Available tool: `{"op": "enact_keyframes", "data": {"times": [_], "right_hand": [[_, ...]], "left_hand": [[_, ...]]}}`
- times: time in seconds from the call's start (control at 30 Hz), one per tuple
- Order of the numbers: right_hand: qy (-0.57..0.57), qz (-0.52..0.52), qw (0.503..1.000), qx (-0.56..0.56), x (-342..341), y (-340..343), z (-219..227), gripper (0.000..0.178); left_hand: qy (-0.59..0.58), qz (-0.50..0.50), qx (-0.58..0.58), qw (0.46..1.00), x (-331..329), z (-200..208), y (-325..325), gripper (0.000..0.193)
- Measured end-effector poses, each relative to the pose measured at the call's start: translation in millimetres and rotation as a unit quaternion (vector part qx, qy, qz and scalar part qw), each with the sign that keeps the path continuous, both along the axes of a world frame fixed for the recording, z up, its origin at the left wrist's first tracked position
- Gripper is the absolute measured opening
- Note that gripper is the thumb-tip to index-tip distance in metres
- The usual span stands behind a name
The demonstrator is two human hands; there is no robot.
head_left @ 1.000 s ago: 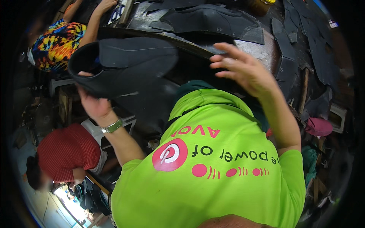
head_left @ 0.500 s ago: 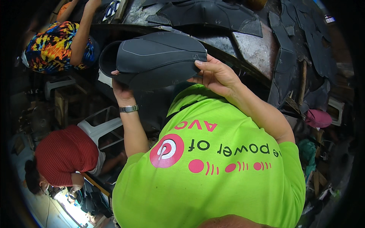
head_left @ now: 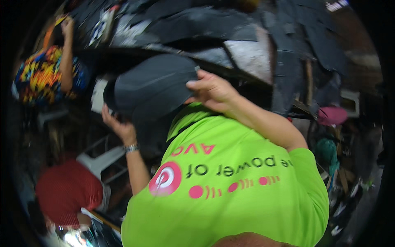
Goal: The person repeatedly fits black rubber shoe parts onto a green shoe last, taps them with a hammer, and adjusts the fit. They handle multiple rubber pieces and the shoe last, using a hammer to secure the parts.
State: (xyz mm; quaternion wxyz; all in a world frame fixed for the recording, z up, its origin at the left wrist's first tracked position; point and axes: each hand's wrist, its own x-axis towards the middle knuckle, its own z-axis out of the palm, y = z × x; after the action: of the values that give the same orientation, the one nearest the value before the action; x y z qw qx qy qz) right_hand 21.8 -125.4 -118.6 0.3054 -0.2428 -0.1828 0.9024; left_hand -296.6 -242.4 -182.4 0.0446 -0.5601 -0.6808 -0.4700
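Note:
A black, stitched, leather-like piece (head_left: pixel 154 84), curved into a wide tube with seam lines, is held up in front of me, slightly blurred. My right hand (head_left: pixel 216 90) grips its right end, thumb on the near face and the other fingers underneath. At the lower left, near the tube's dark round opening, my left hand (head_left: pixel 119 125) has its fingers stretched up toward the rim. Blur hides whether those fingertips touch it. A metal watch (head_left: pixel 131 148) is on my left wrist.
More black cut pieces (head_left: pixel 201 24) lie on the worktable (head_left: pixel 249 55) ahead and at right. A person in a colourful shirt (head_left: pixel 45 76) sits far left; another in a red top (head_left: pixel 68 191) is lower left, beside a pale plastic stool (head_left: pixel 98 160). A pink item (head_left: pixel 331 115) is at right.
The view has shifted. The black piece has tilted, its left end lower. My left hand's thumb has come off its face and the fingers have opened out; my right hand keeps its grip.

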Motion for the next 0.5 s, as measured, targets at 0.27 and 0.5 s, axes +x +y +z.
{"op": "enact_keyframes", "data": {"times": [0.27, 0.5], "right_hand": [[-0.047, 0.042, 0.997, 0.041, 0.0, 4.7, 9.8, 0.044], [-0.358, -0.096, 0.748, 0.550, 77.3, -1.9, 65.3, 0.048]], "left_hand": [[0.259, -0.165, -0.134, 0.942, -31.1, -2.0, -26.4, 0.031], [0.247, -0.157, -0.224, 0.930, -29.9, -22.0, -64.8, 0.022]]}}
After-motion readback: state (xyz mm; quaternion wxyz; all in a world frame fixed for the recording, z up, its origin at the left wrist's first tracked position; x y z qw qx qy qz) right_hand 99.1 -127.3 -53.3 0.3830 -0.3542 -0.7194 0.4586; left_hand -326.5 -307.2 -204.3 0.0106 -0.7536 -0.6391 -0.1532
